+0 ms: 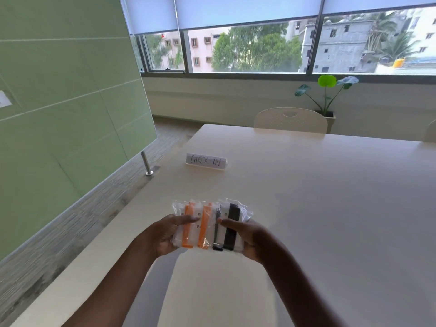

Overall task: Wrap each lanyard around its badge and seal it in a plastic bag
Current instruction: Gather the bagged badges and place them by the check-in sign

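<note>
I hold two clear plastic bags side by side above the white table (306, 197). The left bag (192, 228) contains a white badge wound with an orange lanyard. My left hand (168, 234) grips it, thumb on top. The right bag (232, 226) contains a white badge wound with a black lanyard. My right hand (247, 237) grips that one from its right side, thumb across the front. The two bags overlap slightly in the middle. Both are lifted off the table surface.
A folded paper sign reading CHECK-IN (206, 161) stands further back on the table. A white chair (290, 120) is tucked in at the far edge, with a potted plant (326, 95) behind it. A green partition (66, 102) runs along the left.
</note>
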`<state>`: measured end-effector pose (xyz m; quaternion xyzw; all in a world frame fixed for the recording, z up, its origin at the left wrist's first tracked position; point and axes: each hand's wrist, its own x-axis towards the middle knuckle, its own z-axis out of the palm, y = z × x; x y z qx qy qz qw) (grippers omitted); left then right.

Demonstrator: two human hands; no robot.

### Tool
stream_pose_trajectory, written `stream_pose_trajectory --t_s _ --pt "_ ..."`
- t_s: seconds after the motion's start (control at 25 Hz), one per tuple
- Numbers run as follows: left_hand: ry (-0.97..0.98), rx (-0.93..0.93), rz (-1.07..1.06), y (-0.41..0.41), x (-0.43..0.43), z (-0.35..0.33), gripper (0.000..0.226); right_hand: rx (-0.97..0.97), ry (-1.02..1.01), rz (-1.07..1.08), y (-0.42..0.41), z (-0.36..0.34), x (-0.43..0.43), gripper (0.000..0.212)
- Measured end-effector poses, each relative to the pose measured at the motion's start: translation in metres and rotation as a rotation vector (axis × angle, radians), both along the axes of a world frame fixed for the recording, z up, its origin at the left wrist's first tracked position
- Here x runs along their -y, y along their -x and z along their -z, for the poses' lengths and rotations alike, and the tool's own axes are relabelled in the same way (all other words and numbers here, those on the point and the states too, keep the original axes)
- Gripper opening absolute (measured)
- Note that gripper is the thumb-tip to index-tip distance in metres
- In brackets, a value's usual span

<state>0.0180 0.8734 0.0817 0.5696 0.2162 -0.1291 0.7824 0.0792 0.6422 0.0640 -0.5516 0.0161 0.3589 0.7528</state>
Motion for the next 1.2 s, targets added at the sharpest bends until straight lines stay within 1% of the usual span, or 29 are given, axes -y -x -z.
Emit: stream_pose_trajectory --t_s 0.16,0.24,0.32,0.4,0.48,0.6,0.68,0.8,0.84,0.88,0.92,1.0,1.04,1.16,1.2 --pt "0.003 0.009 0.079 -0.058 -0.054 -0.003 0.051 -0.018 -0.027 0.038 -0.053 0.007 -0.051 0.050" --pt "0.009 0.005 0.109 -0.089 -0.080 0.000 0.049 -0.019 -0.019 0.069 -0.080 0.011 -0.078 0.054" --pt "0.003 -0.002 0.128 -0.119 -0.101 0.004 0.040 -0.017 0.007 0.097 -0.105 0.013 -0.101 0.059" --pt "-0.019 -0.024 0.157 -0.146 -0.121 0.013 0.028 -0.033 0.045 0.133 -0.128 0.016 -0.124 0.056" --pt "-0.072 -0.057 0.170 -0.170 -0.136 0.022 0.022 -0.045 0.103 0.153 -0.146 0.019 -0.142 0.050" --pt "-0.210 -0.110 0.152 -0.202 -0.154 0.037 0.028 -0.068 0.213 0.169 -0.168 0.022 -0.163 0.048" --pt "-0.275 -0.119 0.162 -0.220 -0.162 0.044 0.026 -0.081 0.254 0.180 -0.179 0.023 -0.174 0.043" --pt "-0.349 -0.097 0.159 -0.238 -0.167 0.046 0.006 -0.075 0.296 0.202 -0.192 0.023 -0.186 0.041" --pt "-0.371 -0.099 0.146 -0.244 -0.168 0.049 0.011 -0.071 0.309 0.207 -0.195 0.023 -0.189 0.041" --pt "-0.380 -0.105 0.132 -0.248 -0.170 0.051 0.021 -0.064 0.325 0.213 -0.199 0.024 -0.192 0.043" --pt "-0.376 -0.105 0.127 -0.250 -0.170 0.052 0.024 -0.053 0.348 0.226 -0.201 0.024 -0.194 0.046" --pt "-0.410 -0.102 0.108 -0.255 -0.172 0.056 0.009 -0.015 0.415 0.283 -0.208 0.028 -0.196 0.052" --pt "-0.433 -0.095 0.098 -0.257 -0.173 0.058 0.019 0.002 0.454 0.321 -0.211 0.030 -0.195 0.052" --pt "-0.525 -0.043 0.054 -0.258 -0.175 0.059 0.026 0.018 0.515 0.397 -0.214 0.031 -0.193 0.047" --pt "-0.535 -0.021 0.056 -0.258 -0.176 0.059 0.035 0.020 0.524 0.414 -0.215 0.033 -0.193 0.048"
